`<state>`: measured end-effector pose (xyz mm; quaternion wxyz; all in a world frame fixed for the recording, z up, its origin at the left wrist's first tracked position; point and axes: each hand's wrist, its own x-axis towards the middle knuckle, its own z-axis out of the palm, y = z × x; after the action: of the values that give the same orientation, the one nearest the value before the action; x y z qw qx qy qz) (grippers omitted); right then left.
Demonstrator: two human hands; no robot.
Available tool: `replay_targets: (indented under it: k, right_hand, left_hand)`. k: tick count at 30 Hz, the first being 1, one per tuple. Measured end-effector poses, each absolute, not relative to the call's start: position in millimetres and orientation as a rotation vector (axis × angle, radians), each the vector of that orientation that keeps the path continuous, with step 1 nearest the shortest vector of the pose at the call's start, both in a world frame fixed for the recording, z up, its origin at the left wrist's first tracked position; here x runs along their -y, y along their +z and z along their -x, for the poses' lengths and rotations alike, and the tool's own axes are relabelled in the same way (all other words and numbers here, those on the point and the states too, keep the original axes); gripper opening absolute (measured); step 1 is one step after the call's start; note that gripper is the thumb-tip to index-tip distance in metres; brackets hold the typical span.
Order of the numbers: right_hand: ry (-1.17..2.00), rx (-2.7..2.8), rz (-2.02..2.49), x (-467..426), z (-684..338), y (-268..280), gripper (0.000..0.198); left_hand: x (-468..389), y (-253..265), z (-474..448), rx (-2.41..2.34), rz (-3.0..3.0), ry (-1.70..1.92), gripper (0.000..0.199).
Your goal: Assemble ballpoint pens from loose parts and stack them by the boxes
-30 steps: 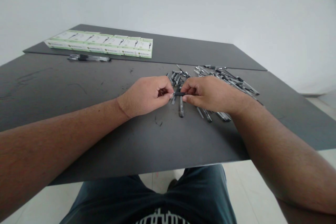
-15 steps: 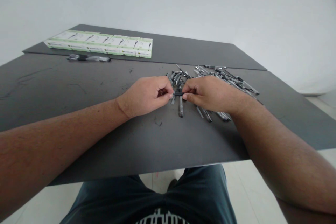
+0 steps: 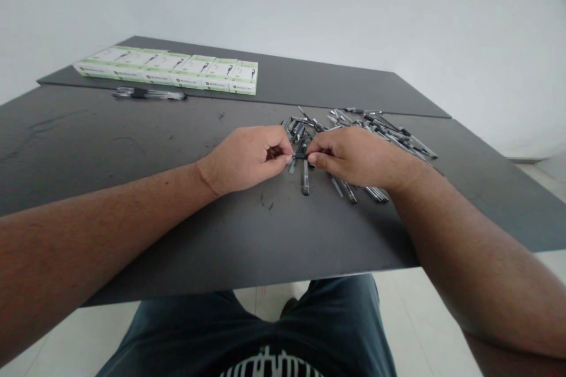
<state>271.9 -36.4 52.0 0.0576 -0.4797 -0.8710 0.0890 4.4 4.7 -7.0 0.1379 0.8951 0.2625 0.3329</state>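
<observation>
Between my two hands a pen (image 3: 299,156) with a dark grip section is held level, just above the table. My left hand (image 3: 252,159) pinches its left end between thumb and forefinger. On the other end, the thumb and fingers of my right hand (image 3: 349,156) are closed; most of that end is hidden in them. Under and behind the fingers lies a loose heap of clear and black pen parts (image 3: 305,126). One clear piece with a dark end (image 3: 305,179) points toward me below the held pen.
A larger pile of pens and pen parts (image 3: 398,138) spreads behind and beside my right hand. Several assembled-looking pens (image 3: 148,94) lie together at the far left. Behind them stands a row of white and green boxes (image 3: 177,70) on the dark table (image 3: 247,241), near a seam.
Both hands stay almost in place, still pinching the pen at its two ends. The camera view has shifted very slightly; the pile and boxes look unchanged.
</observation>
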Motion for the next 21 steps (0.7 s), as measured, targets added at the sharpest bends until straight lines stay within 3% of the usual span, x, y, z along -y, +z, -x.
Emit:
replay_targets:
  k: [7, 11, 18, 21]
  right_hand:
    - [0.325, 2.599, 1.481, 36.0, -273.6, 51.3, 0.02]
    - [0.268, 2.674, 1.452, 36.5, -272.2, 53.7, 0.028]
    - [0.338, 2.587, 1.479, 35.3, -274.3, 50.9, 0.021]
    - [0.268, 2.66, 1.454, 35.9, -273.4, 52.0, 0.027]
  left_hand:
    - [-4.2, -7.0, -5.9, -0.767, -2.579, 0.972, 0.01]
    - [-4.1, -6.3, -6.2, -0.783, -2.583, 0.96, 0.009]
    - [-4.2, -7.6, -7.1, -0.764, -2.581, 0.97, 0.01]
    - [-4.5, -8.3, -7.1, -0.768, -2.577, 0.965, 0.01]
